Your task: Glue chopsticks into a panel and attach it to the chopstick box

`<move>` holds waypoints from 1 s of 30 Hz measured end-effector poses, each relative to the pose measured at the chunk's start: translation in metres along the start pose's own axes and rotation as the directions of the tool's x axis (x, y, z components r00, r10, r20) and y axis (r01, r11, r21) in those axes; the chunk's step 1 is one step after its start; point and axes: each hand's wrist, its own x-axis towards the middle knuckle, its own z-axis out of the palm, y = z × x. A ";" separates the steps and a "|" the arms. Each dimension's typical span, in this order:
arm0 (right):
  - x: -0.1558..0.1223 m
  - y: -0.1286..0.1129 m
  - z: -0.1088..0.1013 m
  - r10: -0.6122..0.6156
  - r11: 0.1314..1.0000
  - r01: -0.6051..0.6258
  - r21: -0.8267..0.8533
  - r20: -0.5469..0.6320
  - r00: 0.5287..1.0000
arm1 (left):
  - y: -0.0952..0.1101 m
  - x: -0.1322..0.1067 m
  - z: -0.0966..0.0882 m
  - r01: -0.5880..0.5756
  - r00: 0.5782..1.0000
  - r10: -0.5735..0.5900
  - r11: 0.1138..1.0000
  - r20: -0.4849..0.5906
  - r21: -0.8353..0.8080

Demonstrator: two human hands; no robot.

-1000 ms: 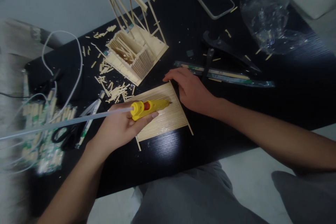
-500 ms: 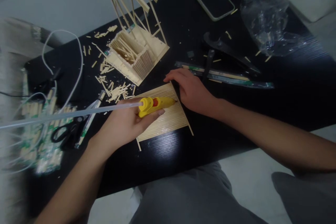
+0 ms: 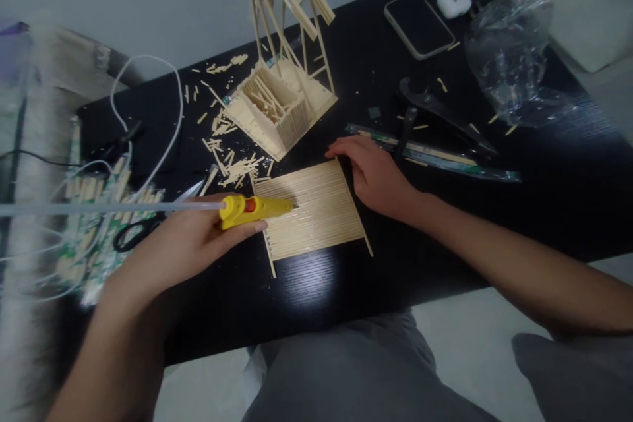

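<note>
1. A flat panel of thin wooden sticks [image 3: 324, 214], laid side by side, lies on the black table [image 3: 212, 326] in front of the person. A crosswise stick runs along each of its left and right edges, the ends jutting out at the near side.
2. A yellow glue gun [image 3: 257, 210] points its nozzle over the panel's middle; whether the tip touches cannot be told. A long translucent glue stick [image 3: 123, 208] extends from its back.
3. The left hand [image 3: 182, 234] has its fingers wrapped around the glue gun.
4. The right hand [image 3: 373, 171] rests at the panel's far right corner, fingers bent and close together; whether they grip the edge stick cannot be told.
5. Beyond the panel stands a stick-built model [image 3: 293, 124], a walled box and tall frame on a flat base, with loose stick scraps [image 3: 242, 169] to its left.
6. At left, dark-handled scissors [image 3: 129, 237] lie by wrapped stick bundles [image 3: 79, 231]; the green print on the wrappers is too blurred to read.
7. At right, pliers [image 3: 445, 111] lie by a long printed wrapper [image 3: 459, 167], its lettering likewise illegible.
8. Farther off are a dark-screened phone [image 3: 419, 25], a small white case [image 3: 453, 2] bearing an unreadable mark, and a clear plastic bag [image 3: 509, 59].
</note>
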 end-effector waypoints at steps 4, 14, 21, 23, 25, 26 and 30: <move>0.000 0.000 0.000 -0.004 1.000 0.004 -0.006 -0.001 1.000 | -0.019 -0.024 -0.009 0.067 0.997 -0.066 0.998 -0.040 0.009; -0.001 0.001 0.000 -0.025 0.999 0.024 -0.042 -0.015 1.000 | -0.057 -0.055 -0.004 0.267 0.955 -0.259 0.963 -0.148 0.034; -0.001 0.000 -0.001 -0.020 0.999 0.020 -0.044 -0.003 1.000 | -0.045 -0.047 0.001 0.264 0.949 -0.257 0.964 -0.180 0.018; -0.001 0.000 -0.001 -0.017 0.999 0.017 -0.044 -0.003 1.000 | -0.041 -0.045 0.001 0.225 0.957 -0.221 0.974 -0.190 0.002; -0.001 0.000 -0.001 -0.013 0.999 0.012 -0.041 -0.006 1.000 | -0.039 -0.044 0.001 0.203 0.962 -0.203 0.979 -0.184 -0.020; -0.001 0.000 -0.001 -0.011 0.999 0.011 -0.039 -0.008 1.000 | -0.038 -0.044 0.001 0.198 0.963 -0.201 0.980 -0.178 -0.033; -0.001 -0.001 -0.001 -0.013 0.999 0.013 -0.042 -0.003 1.000 | -0.039 -0.044 0.001 0.191 0.969 -0.191 0.981 -0.156 -0.012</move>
